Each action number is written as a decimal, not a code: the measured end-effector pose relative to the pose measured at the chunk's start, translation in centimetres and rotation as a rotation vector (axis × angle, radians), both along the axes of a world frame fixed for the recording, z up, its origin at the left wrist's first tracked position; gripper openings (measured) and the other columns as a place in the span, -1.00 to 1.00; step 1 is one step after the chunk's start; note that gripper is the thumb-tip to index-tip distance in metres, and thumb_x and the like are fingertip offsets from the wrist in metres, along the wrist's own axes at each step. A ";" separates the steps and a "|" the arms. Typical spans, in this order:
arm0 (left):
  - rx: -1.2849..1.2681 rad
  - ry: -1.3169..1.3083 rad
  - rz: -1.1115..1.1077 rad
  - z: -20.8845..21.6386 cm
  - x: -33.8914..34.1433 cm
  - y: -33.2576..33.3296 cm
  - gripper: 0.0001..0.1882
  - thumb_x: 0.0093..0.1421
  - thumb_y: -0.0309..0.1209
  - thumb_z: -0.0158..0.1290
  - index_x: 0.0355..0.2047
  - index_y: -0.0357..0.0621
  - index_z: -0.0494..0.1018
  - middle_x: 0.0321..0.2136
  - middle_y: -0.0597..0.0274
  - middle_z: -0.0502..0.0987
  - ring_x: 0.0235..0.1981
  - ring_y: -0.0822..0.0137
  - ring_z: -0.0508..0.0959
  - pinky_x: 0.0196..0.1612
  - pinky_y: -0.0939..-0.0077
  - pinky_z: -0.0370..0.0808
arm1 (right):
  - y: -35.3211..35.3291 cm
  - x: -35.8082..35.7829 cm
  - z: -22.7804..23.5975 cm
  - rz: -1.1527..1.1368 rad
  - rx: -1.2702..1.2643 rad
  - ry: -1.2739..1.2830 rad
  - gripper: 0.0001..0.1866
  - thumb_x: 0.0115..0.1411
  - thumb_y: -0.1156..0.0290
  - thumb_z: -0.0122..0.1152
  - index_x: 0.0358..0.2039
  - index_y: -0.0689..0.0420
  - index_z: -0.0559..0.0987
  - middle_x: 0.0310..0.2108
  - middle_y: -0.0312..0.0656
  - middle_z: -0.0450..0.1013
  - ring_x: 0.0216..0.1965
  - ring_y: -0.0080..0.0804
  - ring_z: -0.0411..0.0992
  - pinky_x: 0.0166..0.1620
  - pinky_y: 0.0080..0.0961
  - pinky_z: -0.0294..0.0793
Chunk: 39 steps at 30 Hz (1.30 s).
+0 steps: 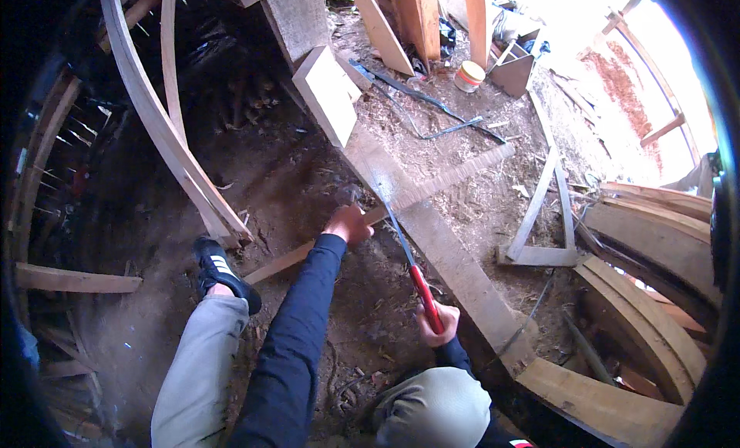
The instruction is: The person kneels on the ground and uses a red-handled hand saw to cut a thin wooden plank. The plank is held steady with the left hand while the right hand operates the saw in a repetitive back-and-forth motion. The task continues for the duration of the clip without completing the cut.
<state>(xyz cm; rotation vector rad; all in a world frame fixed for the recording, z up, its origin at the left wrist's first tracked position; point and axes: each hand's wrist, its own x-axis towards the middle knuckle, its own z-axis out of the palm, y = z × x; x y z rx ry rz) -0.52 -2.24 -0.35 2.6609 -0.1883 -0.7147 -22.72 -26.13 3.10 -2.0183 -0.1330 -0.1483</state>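
My right hand [439,325] is closed round the straight red handle of a narrow saw [399,238]. Its thin blade shows nearly edge-on, so its teeth cannot be made out. The blade crosses a wooden strip [455,175] which lies slantwise over a thick plank [447,247]. My left hand [351,224] grips that strip just left of the blade, at the plank's edge. The strip's lower end reaches down towards my shoe [220,271]. Pale dust lies on the plank by the blade's tip.
A pale wood block [327,97] sits at the plank's far part. Curved timbers [154,101] rise at left; more curved beams [640,325] lie at right. Beyond are a triangular wooden frame [539,209], a dark strap [424,101] and a yellow-lidded tub [469,76]. Wood chips litter the ground.
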 end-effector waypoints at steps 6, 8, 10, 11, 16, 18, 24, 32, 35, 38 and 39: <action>0.008 0.033 -0.009 -1.1 -3.2 -0.8 -0.61 -0.06 -0.19 0.14 -0.32 -0.26 0.58 -0.28 -0.21 0.57 -0.17 -0.12 0.57 -0.02 0.10 0.50 | -0.2 -4.3 -0.7 -0.110 -0.040 0.016 -0.85 -0.07 0.50 0.27 -0.65 0.13 0.46 -0.81 -0.16 0.21 -0.83 -0.32 0.29 -0.64 -0.44 0.29; -0.029 0.050 -0.052 -0.5 -2.4 -1.2 -0.59 -0.05 -0.20 0.15 -0.26 -0.24 0.58 -0.21 -0.22 0.56 -0.12 -0.09 0.56 0.02 0.12 0.49 | 0.4 -2.5 -0.7 -0.107 -0.025 -0.063 -0.84 -0.06 0.51 0.26 -0.65 0.13 0.44 -0.79 -0.14 0.22 -0.79 -0.27 0.31 -0.62 -0.43 0.28; -0.035 0.042 -0.037 -0.5 -2.1 -0.9 -0.59 -0.05 -0.20 0.15 -0.25 -0.23 0.58 -0.22 -0.21 0.56 -0.12 -0.08 0.56 0.02 0.14 0.49 | 0.5 -2.7 0.0 -0.102 -0.016 -0.078 -0.81 -0.06 0.54 0.26 -0.67 0.14 0.40 -0.79 -0.13 0.22 -0.78 -0.24 0.30 -0.62 -0.42 0.27; -0.032 0.039 -0.025 -0.5 -2.2 -0.7 -0.59 -0.05 -0.21 0.15 -0.25 -0.23 0.58 -0.22 -0.20 0.56 -0.12 -0.08 0.56 0.02 0.15 0.49 | 0.6 -3.0 0.4 -0.094 -0.017 -0.099 -0.79 -0.06 0.55 0.26 -0.68 0.14 0.38 -0.79 -0.14 0.21 -0.79 -0.25 0.28 -0.63 -0.43 0.26; -0.045 0.065 0.030 -0.1 -2.3 -0.6 -0.60 -0.04 -0.22 0.15 -0.22 -0.20 0.58 -0.21 -0.19 0.56 -0.10 -0.06 0.56 0.02 0.18 0.49 | -1.1 -6.2 0.3 -0.136 -0.118 -0.053 -0.77 -0.07 0.57 0.25 -0.72 0.13 0.38 -0.81 -0.18 0.20 -0.82 -0.32 0.25 -0.66 -0.44 0.25; -0.008 0.051 0.020 0.3 -1.6 -1.0 -0.60 -0.04 -0.22 0.15 -0.23 -0.21 0.58 -0.22 -0.21 0.56 -0.11 -0.06 0.56 0.02 0.18 0.49 | -1.0 -5.2 0.0 -0.142 -0.104 -0.069 -0.81 -0.07 0.56 0.24 -0.69 0.13 0.40 -0.80 -0.18 0.23 -0.81 -0.31 0.28 -0.65 -0.42 0.26; -0.031 0.045 0.016 -0.9 -1.5 -0.6 -0.60 -0.07 -0.21 0.15 -0.30 -0.27 0.59 -0.24 -0.22 0.56 -0.13 -0.09 0.56 0.01 0.18 0.50 | 1.2 -4.2 0.9 -0.112 0.017 -0.020 -0.86 0.02 0.53 0.18 -0.63 0.15 0.44 -0.79 -0.25 0.22 -0.78 -0.46 0.24 -0.62 -0.50 0.23; 0.041 -0.010 -0.044 -1.5 -1.0 -1.0 -0.58 -0.06 -0.18 0.15 -0.28 -0.25 0.59 -0.26 -0.22 0.57 -0.15 -0.09 0.58 0.01 0.18 0.50 | 0.0 -3.4 -0.9 -0.073 0.095 0.015 -0.92 0.00 0.53 0.19 -0.59 0.18 0.49 -0.77 -0.30 0.19 -0.74 -0.61 0.21 -0.61 -0.58 0.21; -0.005 -0.005 0.051 -1.5 -2.2 -0.2 -0.60 -0.05 -0.21 0.14 -0.28 -0.26 0.59 -0.27 -0.24 0.56 -0.15 -0.10 0.57 0.00 0.16 0.51 | 0.6 -3.6 0.1 -0.104 0.028 0.059 -0.91 -0.01 0.54 0.19 -0.61 0.17 0.48 -0.78 -0.27 0.17 -0.76 -0.58 0.19 -0.62 -0.57 0.20; -0.084 0.017 0.001 -0.5 -2.0 -1.3 -0.62 -0.05 -0.23 0.14 -0.29 -0.25 0.59 -0.27 -0.24 0.56 -0.15 -0.11 0.57 0.00 0.15 0.50 | 1.8 1.3 0.2 -0.142 0.037 -0.017 -0.93 -0.01 0.55 0.19 -0.58 0.17 0.48 -0.77 -0.25 0.19 -0.76 -0.57 0.21 -0.62 -0.55 0.22; -0.087 0.025 -0.009 -0.1 -2.0 -1.5 -0.63 -0.05 -0.23 0.14 -0.29 -0.24 0.60 -0.27 -0.24 0.56 -0.15 -0.11 0.56 0.00 0.14 0.50 | 2.2 2.4 0.2 -0.154 0.037 -0.022 -0.93 -0.01 0.56 0.19 -0.57 0.16 0.49 -0.77 -0.25 0.21 -0.75 -0.57 0.22 -0.62 -0.55 0.23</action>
